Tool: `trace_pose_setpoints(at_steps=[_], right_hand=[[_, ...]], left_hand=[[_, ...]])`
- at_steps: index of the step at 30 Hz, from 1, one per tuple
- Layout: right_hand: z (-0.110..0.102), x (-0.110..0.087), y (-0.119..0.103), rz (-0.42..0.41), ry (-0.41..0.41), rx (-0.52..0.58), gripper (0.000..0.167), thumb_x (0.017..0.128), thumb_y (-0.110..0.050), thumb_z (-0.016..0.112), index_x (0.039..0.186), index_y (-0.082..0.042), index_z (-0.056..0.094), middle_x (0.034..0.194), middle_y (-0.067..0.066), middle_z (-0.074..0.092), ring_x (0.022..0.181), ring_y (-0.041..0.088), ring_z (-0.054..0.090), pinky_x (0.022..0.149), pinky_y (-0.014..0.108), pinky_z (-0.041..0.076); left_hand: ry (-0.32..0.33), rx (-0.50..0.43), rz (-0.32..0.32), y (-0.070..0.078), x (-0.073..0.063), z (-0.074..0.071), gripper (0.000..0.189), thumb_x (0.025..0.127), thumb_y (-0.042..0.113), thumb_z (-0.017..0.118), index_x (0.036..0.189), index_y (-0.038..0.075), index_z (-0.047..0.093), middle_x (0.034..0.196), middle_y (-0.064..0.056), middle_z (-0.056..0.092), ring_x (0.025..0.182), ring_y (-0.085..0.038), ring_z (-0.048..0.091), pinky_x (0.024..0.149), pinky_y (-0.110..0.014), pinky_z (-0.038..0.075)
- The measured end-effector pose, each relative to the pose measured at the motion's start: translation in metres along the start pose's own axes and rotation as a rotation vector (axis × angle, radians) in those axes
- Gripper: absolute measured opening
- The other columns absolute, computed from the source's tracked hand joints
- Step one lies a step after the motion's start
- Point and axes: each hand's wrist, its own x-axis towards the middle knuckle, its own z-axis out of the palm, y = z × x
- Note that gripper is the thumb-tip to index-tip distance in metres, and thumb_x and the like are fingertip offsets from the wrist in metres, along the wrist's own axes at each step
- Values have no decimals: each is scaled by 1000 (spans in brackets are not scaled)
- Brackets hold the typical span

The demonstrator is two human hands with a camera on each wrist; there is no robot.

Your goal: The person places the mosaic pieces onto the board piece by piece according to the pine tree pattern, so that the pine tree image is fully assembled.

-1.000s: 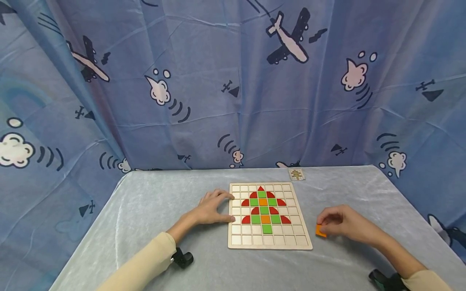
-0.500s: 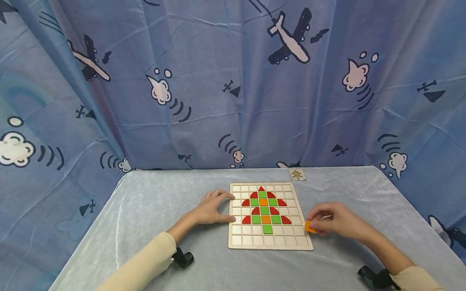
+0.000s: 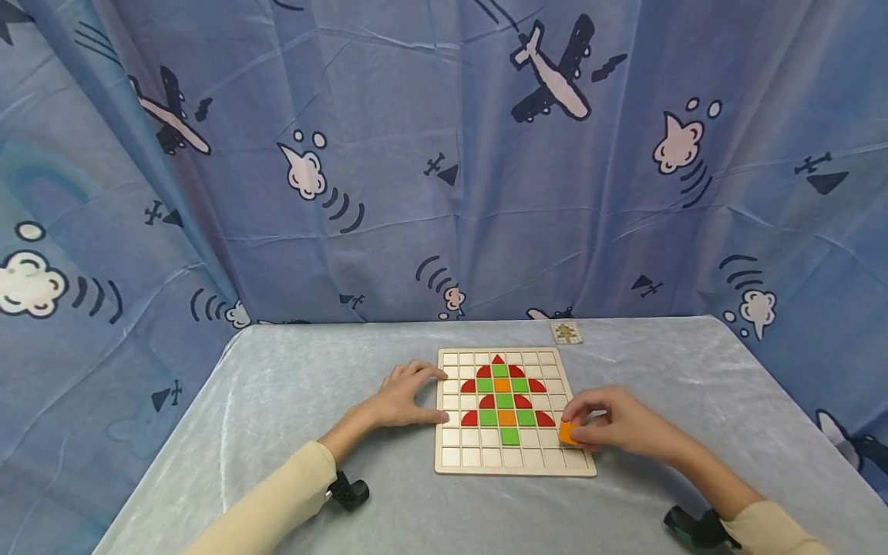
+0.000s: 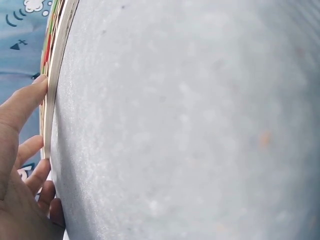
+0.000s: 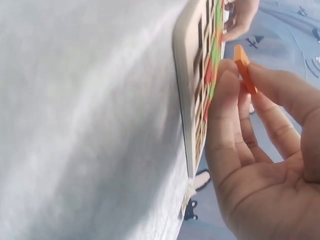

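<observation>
A wooden grid board (image 3: 472,459) lies on the table, with green and orange squares, red quarter-round pieces and a red triangle set in a tree shape. My right hand (image 3: 624,420) pinches an orange square tile (image 3: 568,433) between thumb and fingers, over the board's right side. In the right wrist view the orange tile (image 5: 244,69) is tilted on edge, apart from the board. At the board's left edge my left hand (image 3: 402,397) rests with thumb and fingers spread. The left wrist view shows its fingertips touching the board's rim (image 4: 52,100).
Behind the board, near the table's far edge, lies a small patterned card (image 3: 566,333). A grey-white cloth covers the table (image 3: 291,370). A blue curtain (image 3: 388,154) printed with planes and clouds hangs behind and on the left.
My right hand has moved left with the orange tile, from the cloth beside the board to over its right-hand cells. The left hand stays at the board's left edge.
</observation>
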Motion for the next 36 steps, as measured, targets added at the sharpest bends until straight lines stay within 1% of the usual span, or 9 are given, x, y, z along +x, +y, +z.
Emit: trace_pose_setpoints(at_steps=[3, 7, 12, 15, 18, 23, 28, 31, 36], right_hand=[[6, 3, 1, -29, -9, 4, 23, 89, -11, 72, 107, 1, 67, 94, 19, 67, 70, 13, 69, 62, 36, 59], [14, 6, 1, -53, 6, -3, 20, 88, -12, 72, 104, 0, 68, 92, 16, 69, 71, 10, 67, 63, 30, 58], [23, 10, 0, -41, 39, -51, 18, 88, -17, 74, 100, -4, 70, 92, 9, 72, 75, 6, 66, 67, 24, 57], [27, 13, -1, -36, 48, -66, 17, 87, -18, 75, 99, -7, 71, 93, 8, 72, 76, 5, 65, 69, 23, 56], [32, 17, -1, -48, 53, -68, 16, 87, -18, 75, 98, -8, 71, 93, 8, 72, 77, 6, 65, 69, 23, 56], [39, 21, -5, -64, 55, -53, 16, 86, -18, 76, 97, -7, 72, 91, 9, 72, 74, 6, 65, 68, 24, 57], [47, 25, -8, -82, 63, -59, 14, 87, -17, 75, 96, -7, 72, 92, 10, 72, 77, 3, 62, 70, 21, 56], [51, 28, -10, -83, 66, -60, 13, 86, -16, 76, 95, -7, 72, 90, 9, 72, 76, 2, 61, 69, 20, 55], [57, 31, -14, -80, 77, -101, 13, 85, -16, 77, 92, -7, 73, 86, 6, 71, 74, 2, 59, 67, 19, 52]], left_hand=[[4, 3, 1, 0, 0, 1, 69, 78, 53, 78, 136, 25, 54, 145, -3, 47, 127, -29, 42, 106, -55, 34], [4, -2, -2, 0, 0, 1, 69, 78, 53, 78, 137, 25, 55, 145, -3, 47, 126, -29, 42, 106, -54, 34], [2, -3, -3, 0, 0, 1, 69, 78, 53, 78, 137, 25, 54, 146, -3, 46, 126, -29, 41, 106, -54, 33], [-3, 1, -3, -1, 1, 1, 68, 79, 52, 77, 137, 26, 54, 146, -3, 45, 126, -28, 41, 106, -54, 33], [-7, 3, -4, -1, 1, 1, 68, 79, 52, 77, 137, 26, 54, 146, -2, 45, 126, -27, 41, 106, -53, 33], [-6, 7, -5, -1, 1, 1, 68, 79, 53, 77, 137, 26, 54, 147, -2, 45, 128, -28, 40, 107, -54, 33], [-1, -2, -4, 0, 0, 0, 69, 79, 53, 77, 137, 25, 54, 147, -3, 45, 129, -30, 40, 107, -56, 33], [-2, -4, -3, 1, 0, 0, 68, 79, 53, 77, 137, 25, 55, 147, -4, 46, 129, -30, 40, 107, -56, 33], [-6, 5, -7, 1, 0, 1, 68, 79, 52, 77, 137, 25, 54, 148, -4, 44, 130, -29, 40, 108, -56, 32]])
